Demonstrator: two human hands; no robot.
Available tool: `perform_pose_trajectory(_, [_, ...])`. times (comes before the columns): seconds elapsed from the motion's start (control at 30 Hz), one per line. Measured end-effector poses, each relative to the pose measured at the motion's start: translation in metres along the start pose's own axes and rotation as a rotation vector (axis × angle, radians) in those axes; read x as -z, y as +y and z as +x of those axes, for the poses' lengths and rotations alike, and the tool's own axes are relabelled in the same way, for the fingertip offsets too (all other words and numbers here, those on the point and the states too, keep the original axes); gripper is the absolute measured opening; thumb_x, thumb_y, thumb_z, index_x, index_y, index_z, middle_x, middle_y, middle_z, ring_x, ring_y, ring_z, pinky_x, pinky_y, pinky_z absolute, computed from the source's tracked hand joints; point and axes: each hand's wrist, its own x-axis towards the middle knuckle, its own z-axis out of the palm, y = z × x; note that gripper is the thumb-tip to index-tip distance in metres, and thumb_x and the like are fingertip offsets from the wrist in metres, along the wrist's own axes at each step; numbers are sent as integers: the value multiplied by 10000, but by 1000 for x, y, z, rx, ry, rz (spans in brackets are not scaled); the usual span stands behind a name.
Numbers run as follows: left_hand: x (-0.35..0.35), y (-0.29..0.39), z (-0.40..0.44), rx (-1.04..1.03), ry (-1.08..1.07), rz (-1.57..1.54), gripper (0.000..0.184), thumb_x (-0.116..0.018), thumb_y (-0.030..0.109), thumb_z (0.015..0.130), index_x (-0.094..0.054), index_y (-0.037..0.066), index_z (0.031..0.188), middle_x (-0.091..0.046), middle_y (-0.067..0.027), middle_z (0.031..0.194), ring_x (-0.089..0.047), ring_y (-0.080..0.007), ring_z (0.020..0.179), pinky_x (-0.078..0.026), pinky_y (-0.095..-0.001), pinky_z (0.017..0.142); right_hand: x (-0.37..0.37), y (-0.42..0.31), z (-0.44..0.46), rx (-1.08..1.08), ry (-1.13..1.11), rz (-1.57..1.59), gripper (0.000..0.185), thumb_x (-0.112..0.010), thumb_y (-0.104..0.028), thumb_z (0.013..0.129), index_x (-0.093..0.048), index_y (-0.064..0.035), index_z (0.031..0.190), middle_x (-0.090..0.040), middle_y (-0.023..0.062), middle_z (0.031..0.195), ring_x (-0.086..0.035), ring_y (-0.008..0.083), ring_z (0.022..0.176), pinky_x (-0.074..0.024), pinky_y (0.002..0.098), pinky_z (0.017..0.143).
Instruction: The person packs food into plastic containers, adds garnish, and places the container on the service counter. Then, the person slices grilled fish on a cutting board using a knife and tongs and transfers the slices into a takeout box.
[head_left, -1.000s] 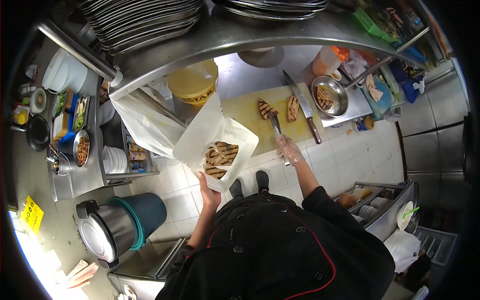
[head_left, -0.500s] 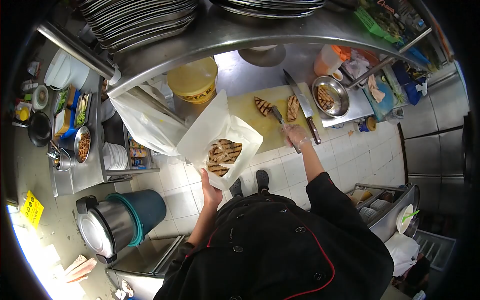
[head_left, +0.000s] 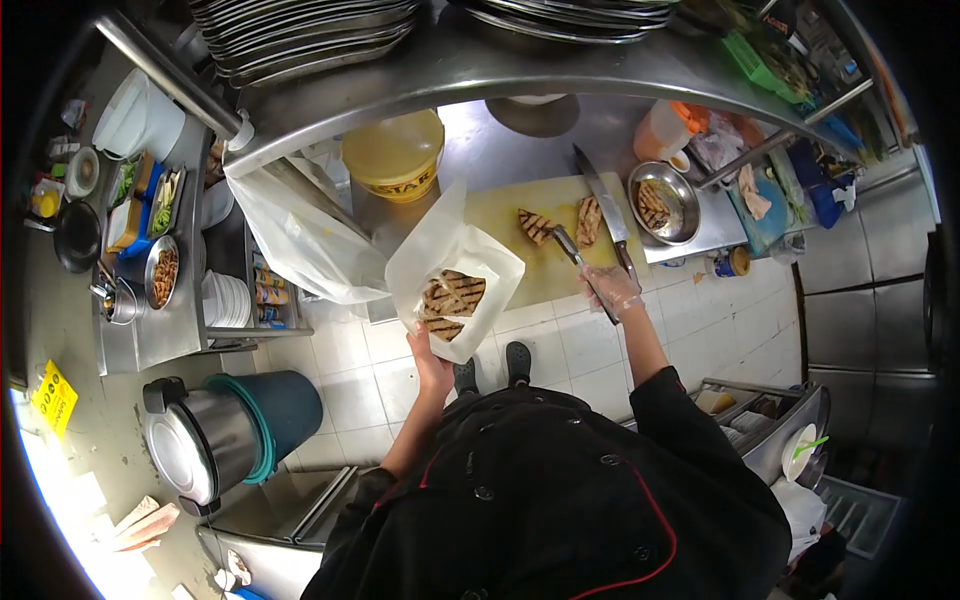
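Note:
My left hand (head_left: 430, 361) grips the near edge of a white paper-lined takeaway box (head_left: 500, 267), held above the floor at the cutting board's left end. Grilled meat pieces (head_left: 455, 295) with dark char stripes lie inside it. Wrapped in a clear glove, my right hand (head_left: 612, 290) is closed around metal tongs (head_left: 572, 250). The tongs' tips reach a grilled piece (head_left: 534, 224) on the yellowish cutting board (head_left: 510, 275); whether they pinch it I cannot tell. Beside it lie another grilled piece (head_left: 589, 220) and a large knife (head_left: 603, 200), blade pointing away from me.
A steel bowl (head_left: 690, 215) with one grilled piece stands right of the board. Behind are a yellow bucket (head_left: 392, 160) and a low overhead shelf (head_left: 560, 75) stacked with platters. A white plastic bag (head_left: 300, 240) hangs at left. A steel cooker (head_left: 200, 445) stands lower left.
My right hand and the tongs have drawn slightly toward me and to the right, and the grilled piece at their tips has shifted the same way. The box has tilted, its far flap appearing shorter.

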Motion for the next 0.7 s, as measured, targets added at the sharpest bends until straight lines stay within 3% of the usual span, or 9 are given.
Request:
perform_pose_trajectory(0.13, [-10, -1, 0, -8, 55, -6, 567, -412, 433, 930, -262, 91, 1356, -402, -116, 1322, -421, -274, 1210, -375, -424, 985, 1, 10, -26, -32, -69, -215, 457, -537, -458, 876, -653, -16, 878, -568, 56, 613, -497, 93, 463, -375, 237, 403])
perform_pose_trajectory(0.17, [-4, -4, 3, -23, 25, -12, 570, -409, 436, 930, -266, 82, 1353, -408, -119, 1318, -424, -274, 1207, -376, -423, 984, 2, 5, -36, -52, -42, -301, 401, -531, -415, 878, -652, -32, 890, -608, 101, 639, -565, 171, 505, -437, 306, 449])
perform_pose_trajectory(0.27, [5, -1, 2, -28, -18, -46, 563, -438, 422, 927, -235, 119, 1356, -399, -118, 1309, -428, -272, 1199, -395, -432, 968, 14, 25, -35, 315, 154, -939, 380, -496, -384, 886, -625, -38, 974, -633, 161, 698, -596, 305, 574, -480, 418, 551])
perform_pose_trajectory(0.4, [10, 6, -2, -7, -15, -64, 567, -446, 420, 925, -213, 146, 1363, -379, -108, 1322, -416, -275, 1208, -390, -450, 974, 6, 23, -40, 454, 335, -965, 468, -426, -369, 908, -518, 14, 1161, -618, 236, 856, -596, 378, 790, -479, 466, 713])
perform_pose_trajectory(0.43, [3, 8, -4, -9, 46, -25, 552, -357, 432, 950, -287, 60, 1352, -424, -124, 1310, -427, -277, 1206, -361, -414, 996, -7, 43, -23, 504, 355, -974, 500, -417, -374, 911, -483, 27, 1203, -607, 235, 846, -595, 368, 820, -479, 449, 734])
perform_pose_trajectory(0.47, [0, 11, -5, -17, 49, -24, 554, -357, 434, 950, -288, 59, 1352, -426, -122, 1310, -425, -275, 1208, -357, -413, 999, -19, 36, -23, 559, 376, -983, 536, -407, -380, 914, -449, 39, 1245, -596, 235, 835, -594, 358, 850, -479, 433, 755])
perform_pose_trajectory(0.5, [-1, 12, -6, -27, 54, -24, 556, -356, 436, 951, -290, 57, 1353, -427, -121, 1311, -423, -273, 1210, -353, -411, 1002, -32, 34, -32, 463, 357, -972, 647, -386, -375, 923, -254, 100, 1342, -556, 255, 952, -575, 359, 855, -486, 408, 764])
perform_pose_trajectory(0.6, [3, 12, -6, -30, 47, -45, 568, -362, 443, 949, -292, 51, 1354, -425, -118, 1317, -416, -268, 1218, -340, -408, 1013, -63, 9, -50, 327, 175, -936, 692, -375, -394, 925, -145, 58, 1395, -513, 257, 1027, -554, 353, 876, -485, 403, 778])
perform_pose_trajectory(0.7, [6, 10, -7, -30, 53, -64, 580, -372, 449, 945, -290, 48, 1356, -420, -117, 1325, -412, -268, 1222, -334, -408, 1018, -77, -3, -55, 316, 177, -931, 706, -370, -403, 924, -106, 34, 1411, -494, 252, 1048, -525, 362, 924, -473, 416, 802])
